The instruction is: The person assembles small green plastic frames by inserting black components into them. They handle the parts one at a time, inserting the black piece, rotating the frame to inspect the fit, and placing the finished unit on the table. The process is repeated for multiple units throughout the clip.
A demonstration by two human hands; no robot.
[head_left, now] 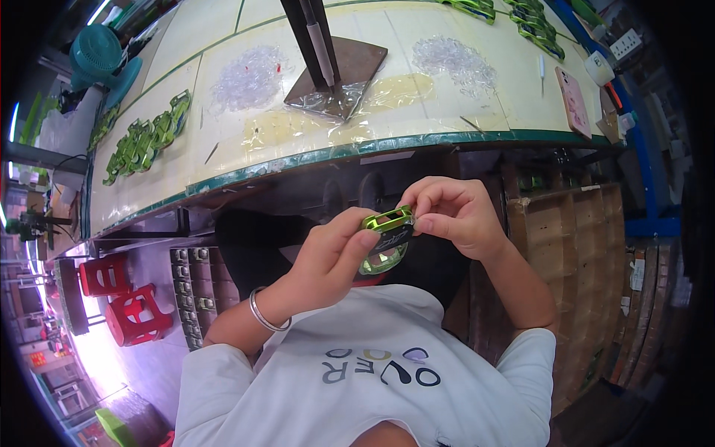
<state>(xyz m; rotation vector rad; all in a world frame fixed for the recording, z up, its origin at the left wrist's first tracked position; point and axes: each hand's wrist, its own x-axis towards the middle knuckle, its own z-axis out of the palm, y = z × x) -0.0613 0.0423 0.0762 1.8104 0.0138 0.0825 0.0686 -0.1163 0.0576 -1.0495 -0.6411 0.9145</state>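
Note:
Over my lap, in front of the table edge, I hold a shiny green and black toy car body [389, 228]. My left hand [335, 249] grips it from the left, thumb on its near side. At its right end my right hand [456, 214] has thumb and forefinger pinched together; whatever sits between those fingertips is too small to make out. Two heaps of small clear plastic pieces lie on the table, a left heap [249, 77] and a right heap [454, 65]. Several green car bodies [147, 139] stand in a row at the table's left.
A dark metal stand [350, 56] rises mid-table on a taped-down plate. More green car bodies [532, 26], a white-handled tool [542, 74] and a pink phone [572, 103] lie at right. Compartment trays flank me, a wooden tray [573, 212] at right. Red stools [138, 316] stand left.

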